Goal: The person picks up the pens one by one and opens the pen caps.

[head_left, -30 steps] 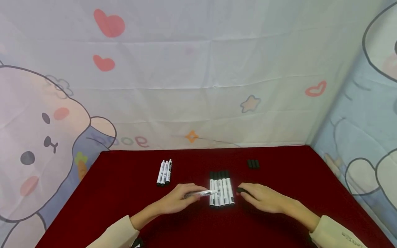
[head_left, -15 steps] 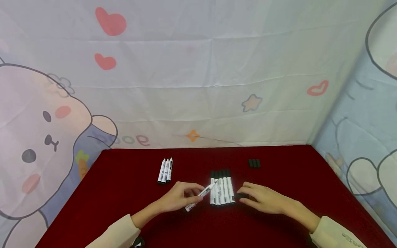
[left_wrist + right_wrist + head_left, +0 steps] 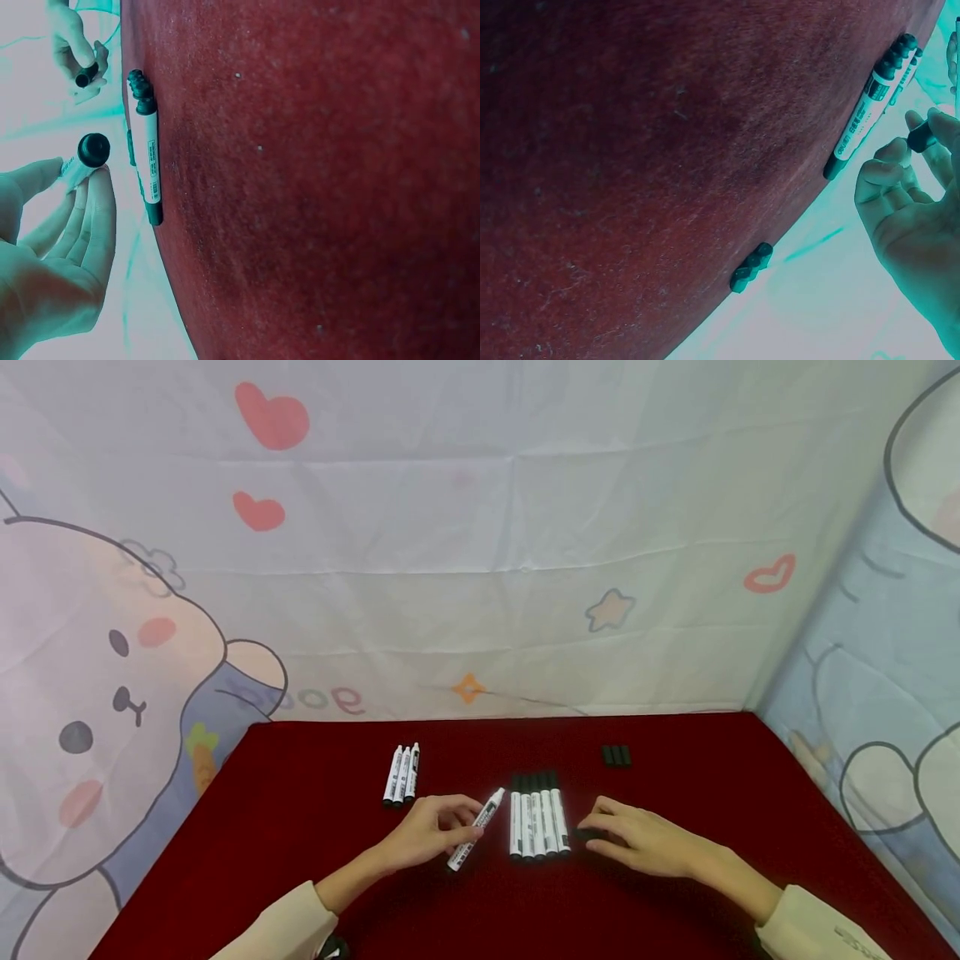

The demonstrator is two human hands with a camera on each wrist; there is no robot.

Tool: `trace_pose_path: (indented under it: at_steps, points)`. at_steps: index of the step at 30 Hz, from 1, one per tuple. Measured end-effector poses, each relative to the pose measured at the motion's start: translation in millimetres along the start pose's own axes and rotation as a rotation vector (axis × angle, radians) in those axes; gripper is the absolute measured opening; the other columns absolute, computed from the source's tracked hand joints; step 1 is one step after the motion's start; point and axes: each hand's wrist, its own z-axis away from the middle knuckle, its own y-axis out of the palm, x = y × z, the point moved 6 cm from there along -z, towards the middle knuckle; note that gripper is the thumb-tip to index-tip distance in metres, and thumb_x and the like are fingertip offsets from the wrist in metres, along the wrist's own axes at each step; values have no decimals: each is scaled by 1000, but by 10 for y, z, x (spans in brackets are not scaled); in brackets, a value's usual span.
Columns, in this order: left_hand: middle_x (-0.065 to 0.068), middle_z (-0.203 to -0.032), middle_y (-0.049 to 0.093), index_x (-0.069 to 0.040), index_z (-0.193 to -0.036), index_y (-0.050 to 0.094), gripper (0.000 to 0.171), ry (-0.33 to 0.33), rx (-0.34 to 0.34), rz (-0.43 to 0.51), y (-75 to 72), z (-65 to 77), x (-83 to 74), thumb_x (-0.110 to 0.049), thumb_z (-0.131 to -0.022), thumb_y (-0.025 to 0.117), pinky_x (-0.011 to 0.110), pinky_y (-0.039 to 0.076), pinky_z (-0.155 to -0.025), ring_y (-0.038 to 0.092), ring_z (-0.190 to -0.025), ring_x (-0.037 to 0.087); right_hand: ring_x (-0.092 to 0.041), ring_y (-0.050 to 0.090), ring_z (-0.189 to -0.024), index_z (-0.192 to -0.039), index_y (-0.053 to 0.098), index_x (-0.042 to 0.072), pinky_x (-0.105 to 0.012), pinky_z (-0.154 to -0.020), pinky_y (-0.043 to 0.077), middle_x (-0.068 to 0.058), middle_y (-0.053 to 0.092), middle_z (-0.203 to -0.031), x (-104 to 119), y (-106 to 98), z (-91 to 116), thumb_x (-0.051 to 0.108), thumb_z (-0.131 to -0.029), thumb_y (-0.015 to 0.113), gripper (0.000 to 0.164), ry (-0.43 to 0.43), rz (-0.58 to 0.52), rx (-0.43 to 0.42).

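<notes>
My left hand (image 3: pixel 431 833) pinches an uncapped white marker (image 3: pixel 477 828) between thumb and fingers, its pale tip slanting up and away to the right. In the left wrist view the black end of that marker (image 3: pixel 94 150) faces the camera. My right hand (image 3: pixel 645 839) holds a small black marker cap (image 3: pixel 921 137) between thumb and fingers. Between the hands, several capped white markers (image 3: pixel 537 822) lie side by side in a row on the red cloth, black caps pointing away from me. Both hands are held above the cloth.
Three uncapped white markers (image 3: pixel 402 774) lie together at the back left. Three black caps (image 3: pixel 617 756) sit in a row at the back right. The red cloth (image 3: pixel 315 777) covers the table, and a printed curtain (image 3: pixel 480 527) hangs behind it.
The marker in my left hand has swung from nearly level, overlapping the row, to a steep slant left of the row. My right hand has shifted slightly right, still holding the cap.
</notes>
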Motion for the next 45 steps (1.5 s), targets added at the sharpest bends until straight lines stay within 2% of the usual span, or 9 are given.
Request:
trace_pose_path:
  at_steps: [8,19,27,33,45]
  points:
    - [17,-102,72,-2,-124,67,32,-78,-53,52,-19,29,62,-15,-96,72,41,63,-65,65,-76,7,5,52,-89,-124,69,14,-23,-79,55,9,61,-112,-14,-8,43,32,-106,56,29,-27,14,-10]
    - [15,-102,68,1,-125,60,39,-154,-122,177,-60,53,148,-18,-94,75,39,63,-65,66,-79,12,5,52,-90,-125,68,16,-23,-80,55,10,61,-113,-66,23,62,37,-106,55,31,7,7,21]
    - [15,-105,67,2,-131,53,46,-181,-152,238,-81,61,200,-19,-95,74,36,63,-65,64,-79,13,5,53,-90,-125,68,14,-24,-80,55,8,64,-114,-81,7,73,38,-107,54,34,12,4,28]
    - [17,-109,66,0,-135,50,48,-198,-182,255,-113,95,255,-21,-97,72,36,63,-67,63,-79,12,5,50,-86,-127,67,10,-23,-78,54,6,63,-113,-118,28,92,36,-107,54,35,23,1,33]
    - [18,-111,65,0,-136,49,51,-222,-248,239,-338,157,306,-23,-97,72,36,63,-68,64,-80,11,4,53,-87,-128,66,13,-23,-80,54,10,64,-112,-200,-28,129,38,-106,55,35,83,3,41]
